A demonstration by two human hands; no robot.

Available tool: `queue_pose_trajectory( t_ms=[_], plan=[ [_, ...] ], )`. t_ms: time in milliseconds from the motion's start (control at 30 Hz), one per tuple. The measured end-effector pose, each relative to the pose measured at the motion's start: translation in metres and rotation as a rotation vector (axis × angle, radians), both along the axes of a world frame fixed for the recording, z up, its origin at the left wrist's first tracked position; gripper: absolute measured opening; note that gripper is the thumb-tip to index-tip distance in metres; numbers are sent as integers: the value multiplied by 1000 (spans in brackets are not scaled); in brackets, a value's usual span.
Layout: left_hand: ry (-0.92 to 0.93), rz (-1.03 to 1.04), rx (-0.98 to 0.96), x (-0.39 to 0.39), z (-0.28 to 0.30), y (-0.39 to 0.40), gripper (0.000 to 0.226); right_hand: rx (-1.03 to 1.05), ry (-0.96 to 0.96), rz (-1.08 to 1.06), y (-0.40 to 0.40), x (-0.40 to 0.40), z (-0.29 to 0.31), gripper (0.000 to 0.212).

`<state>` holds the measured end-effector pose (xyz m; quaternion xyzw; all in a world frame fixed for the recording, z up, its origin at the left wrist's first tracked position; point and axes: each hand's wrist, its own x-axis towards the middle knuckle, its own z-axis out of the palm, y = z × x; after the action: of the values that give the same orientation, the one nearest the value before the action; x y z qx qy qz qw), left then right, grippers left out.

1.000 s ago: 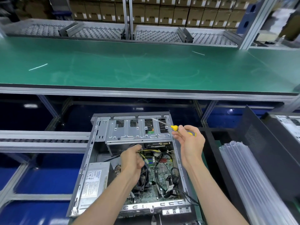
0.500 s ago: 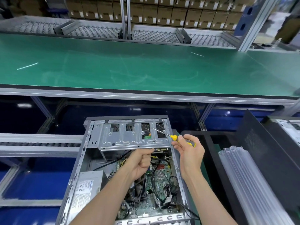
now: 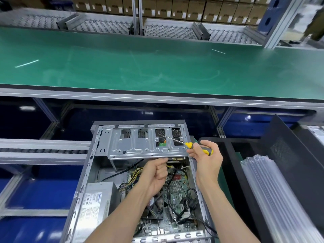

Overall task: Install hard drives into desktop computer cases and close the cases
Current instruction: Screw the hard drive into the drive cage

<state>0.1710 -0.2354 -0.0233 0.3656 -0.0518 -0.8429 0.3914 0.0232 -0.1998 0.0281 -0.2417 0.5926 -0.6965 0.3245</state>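
We see the open grey steel desktop case [image 3: 87,181] lying on its side below the green conveyor belt [image 3: 157,71], long axis running from us toward the belt, open side up. The silver stamped-metal drive cage [image 3: 138,148] spans its far end crosswise; a hard drive [image 3: 160,135] shows only through the cage cut-outs. Our right hand [image 3: 206,158] wraps the yellow-and-grey screwdriver [image 3: 198,148], its shaft pointing up-left, tip at the cage's right windows. Our left hand [image 3: 156,174] is curled just under the cage's near edge; whether it holds anything we cannot tell. Risks, as we judge: the tip slipping off the screw and gouging the drive's green board, a dropped screw falling among the black cables [image 3: 177,197] on the motherboard [image 3: 175,188], or the cage shifting if unsupported.
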Motion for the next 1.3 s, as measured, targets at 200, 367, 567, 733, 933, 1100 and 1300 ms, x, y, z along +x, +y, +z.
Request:
queue_pose_trajectory(
  t_ms=[200, 367, 567, 733, 933, 1100, 1300],
  plan=[
    [41, 53, 33, -3, 3, 7, 38, 14, 22, 9, 0, -1, -2, 18],
    [-2, 39, 18, -3, 4, 7, 39, 15, 50, 31, 1, -1, -5, 17],
    [-12, -53, 8, -4, 4, 2, 37, 19, 57, 39, 2, -1, -6, 17],
    [1, -69, 26, -7, -1, -2, 37, 26, 82, 47, 1, -1, -5, 18],
    [59, -29, 12, -12, -3, -1, 32, 18, 122, 65, 3, 0, -2, 18],
    [55, -14, 22, -11, -3, -2, 35, 18, 125, 77, 4, 1, -2, 18],
    [48, -15, 20, -11, -2, -2, 34, 6, 123, 79, 3, 0, -3, 18]
  ],
)
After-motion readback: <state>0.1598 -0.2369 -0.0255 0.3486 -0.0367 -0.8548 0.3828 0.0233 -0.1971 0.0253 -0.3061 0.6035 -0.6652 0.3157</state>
